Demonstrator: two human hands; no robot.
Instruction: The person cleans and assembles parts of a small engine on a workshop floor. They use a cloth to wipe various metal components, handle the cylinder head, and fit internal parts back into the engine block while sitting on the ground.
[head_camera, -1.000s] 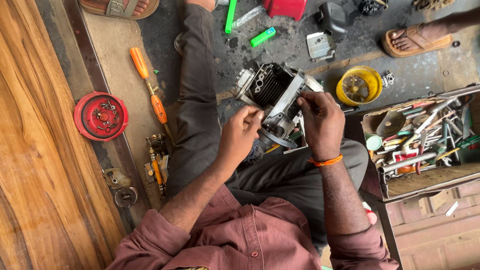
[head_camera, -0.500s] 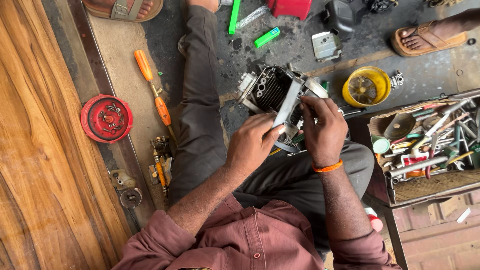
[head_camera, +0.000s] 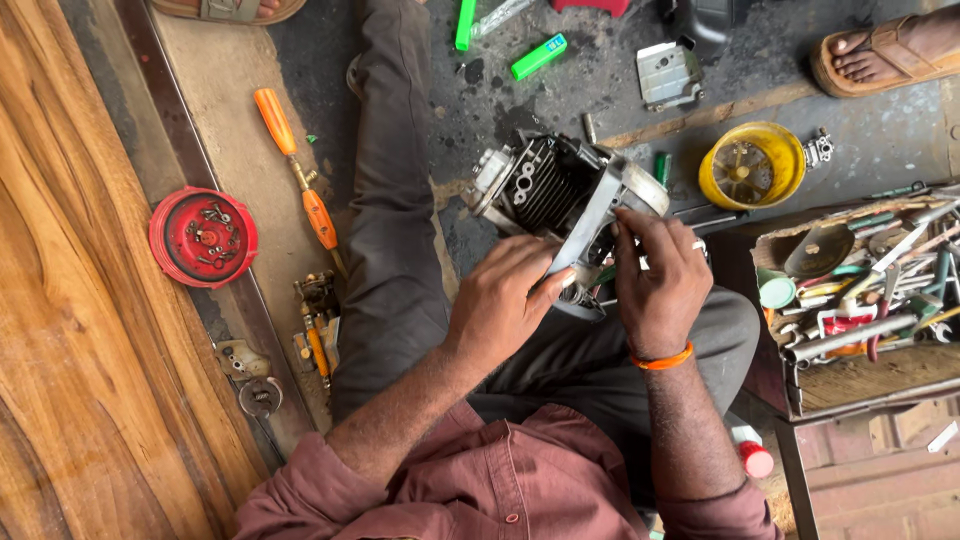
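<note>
**Mia:** Where was the small engine (head_camera: 545, 185)?

**Tom:** It sat over the person's lap, just above the grey trouser legs (head_camera: 400, 250). Both hands were on its near end, the end closest to the person.

**Mia:** What did the left hand (head_camera: 510, 300) do?

**Tom:** It lay below the engine. Its fingers (head_camera: 545, 285) were pressed together on the pale metal part (head_camera: 590, 225) that stuck out of the engine. The thumb and first finger pinched the low tip of that part.

**Mia:** And the right hand (head_camera: 660, 285)?

**Tom:** It was just to the right of the engine. Its fingers (head_camera: 640, 225) curled over the top of the same pale part and touched it. They were closed on it, not spread out. That wrist had an orange band (head_camera: 662, 358).

**Mia:** What else lay near the engine?

**Tom:** A yellow round cup (head_camera: 750, 165) lay on the floor to the right of the engine. A box of tools (head_camera: 860, 290) stood further right. Two orange screwdrivers (head_camera: 300, 180) lay to the left of the engine, past the leg. A red round lid (head_camera: 203, 237) lay even further left. A green lighter (head_camera: 538, 57) lay above the engine.
</note>
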